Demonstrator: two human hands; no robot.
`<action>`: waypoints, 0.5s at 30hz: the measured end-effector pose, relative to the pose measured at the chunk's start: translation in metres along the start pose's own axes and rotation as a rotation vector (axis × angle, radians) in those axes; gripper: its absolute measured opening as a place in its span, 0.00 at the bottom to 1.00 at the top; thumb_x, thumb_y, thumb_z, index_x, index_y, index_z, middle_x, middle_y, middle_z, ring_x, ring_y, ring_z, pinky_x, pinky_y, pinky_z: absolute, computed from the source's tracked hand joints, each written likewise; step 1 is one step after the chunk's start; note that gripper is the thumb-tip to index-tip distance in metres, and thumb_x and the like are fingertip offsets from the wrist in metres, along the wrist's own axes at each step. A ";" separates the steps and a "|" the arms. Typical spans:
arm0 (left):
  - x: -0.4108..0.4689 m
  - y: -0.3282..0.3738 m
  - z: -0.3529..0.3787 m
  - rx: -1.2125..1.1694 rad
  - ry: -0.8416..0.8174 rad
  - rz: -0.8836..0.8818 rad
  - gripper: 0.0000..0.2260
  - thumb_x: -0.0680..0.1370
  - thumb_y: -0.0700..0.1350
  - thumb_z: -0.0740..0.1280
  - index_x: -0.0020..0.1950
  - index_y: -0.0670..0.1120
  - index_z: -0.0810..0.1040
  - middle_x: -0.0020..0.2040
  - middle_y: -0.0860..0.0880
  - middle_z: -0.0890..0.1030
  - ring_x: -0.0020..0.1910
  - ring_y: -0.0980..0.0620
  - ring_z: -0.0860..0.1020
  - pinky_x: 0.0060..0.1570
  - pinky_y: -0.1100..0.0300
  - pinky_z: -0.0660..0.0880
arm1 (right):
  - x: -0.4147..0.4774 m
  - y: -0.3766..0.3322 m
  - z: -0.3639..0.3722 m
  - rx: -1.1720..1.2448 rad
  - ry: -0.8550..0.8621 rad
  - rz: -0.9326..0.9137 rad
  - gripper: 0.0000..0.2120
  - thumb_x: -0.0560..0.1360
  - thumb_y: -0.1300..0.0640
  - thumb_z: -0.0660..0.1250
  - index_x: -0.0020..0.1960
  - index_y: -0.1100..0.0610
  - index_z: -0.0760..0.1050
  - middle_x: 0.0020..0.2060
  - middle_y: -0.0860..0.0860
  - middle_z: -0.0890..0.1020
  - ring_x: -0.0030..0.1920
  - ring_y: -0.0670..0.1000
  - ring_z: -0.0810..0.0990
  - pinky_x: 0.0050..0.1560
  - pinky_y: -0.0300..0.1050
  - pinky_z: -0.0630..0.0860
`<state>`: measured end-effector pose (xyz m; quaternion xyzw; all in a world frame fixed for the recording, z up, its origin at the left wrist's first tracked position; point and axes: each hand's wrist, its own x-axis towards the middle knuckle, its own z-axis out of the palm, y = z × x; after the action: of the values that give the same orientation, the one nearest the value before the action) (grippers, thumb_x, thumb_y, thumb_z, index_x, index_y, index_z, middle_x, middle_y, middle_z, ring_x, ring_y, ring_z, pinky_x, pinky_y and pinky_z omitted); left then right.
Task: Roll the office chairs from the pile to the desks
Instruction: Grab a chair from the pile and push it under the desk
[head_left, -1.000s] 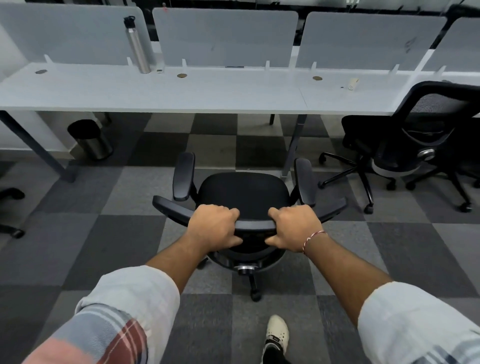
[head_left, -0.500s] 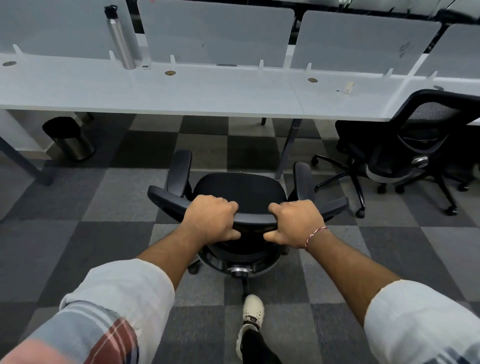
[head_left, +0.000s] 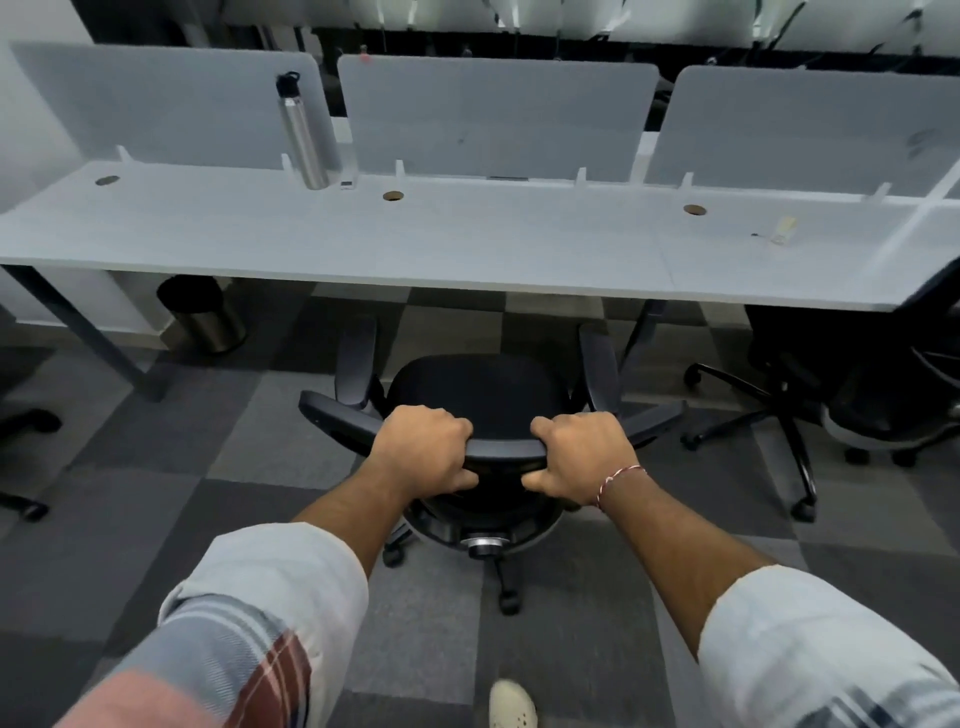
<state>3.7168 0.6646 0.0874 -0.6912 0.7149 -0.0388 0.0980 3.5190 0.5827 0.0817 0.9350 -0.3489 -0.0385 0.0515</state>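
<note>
left hand (head_left: 422, 451), right hand (head_left: 584, 453) grip office chair (head_left: 480, 395) back | its base mostly hidden | neighbour chair (head_left: 831, 395) cropped right

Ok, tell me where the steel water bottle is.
In the head view, the steel water bottle stands upright on the white desk, back left, in front of the left divider panel.

Black office chair (head_left: 483, 389) on checkered carpet (head_left: 156, 431)

We grip the top edge of the black office chair's (head_left: 480, 395) backrest with our left hand (head_left: 423, 451) and right hand (head_left: 582, 454), its armrests reaching just under the white desk (head_left: 415, 244) ahead.
</note>
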 end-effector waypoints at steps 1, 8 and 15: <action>0.012 -0.008 0.000 0.000 -0.014 -0.015 0.15 0.71 0.63 0.65 0.41 0.52 0.70 0.34 0.55 0.72 0.34 0.50 0.72 0.33 0.57 0.66 | 0.016 0.005 0.001 0.001 0.006 -0.007 0.21 0.70 0.35 0.64 0.50 0.51 0.71 0.41 0.49 0.80 0.42 0.54 0.80 0.41 0.48 0.75; 0.083 -0.058 0.003 -0.042 -0.082 -0.124 0.16 0.71 0.63 0.66 0.42 0.53 0.68 0.42 0.53 0.77 0.43 0.49 0.79 0.39 0.55 0.72 | 0.109 0.028 0.005 0.020 0.034 -0.067 0.22 0.70 0.34 0.64 0.51 0.52 0.71 0.42 0.49 0.81 0.43 0.55 0.81 0.41 0.49 0.74; 0.142 -0.101 0.013 -0.041 -0.080 -0.153 0.17 0.71 0.65 0.66 0.44 0.52 0.69 0.44 0.52 0.80 0.45 0.48 0.80 0.39 0.55 0.72 | 0.182 0.045 0.006 -0.004 0.037 -0.066 0.22 0.71 0.35 0.64 0.53 0.51 0.72 0.42 0.50 0.80 0.42 0.55 0.80 0.39 0.47 0.72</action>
<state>3.8143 0.5203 0.0820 -0.7466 0.6563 -0.0036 0.1091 3.6261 0.4286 0.0747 0.9465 -0.3166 -0.0236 0.0584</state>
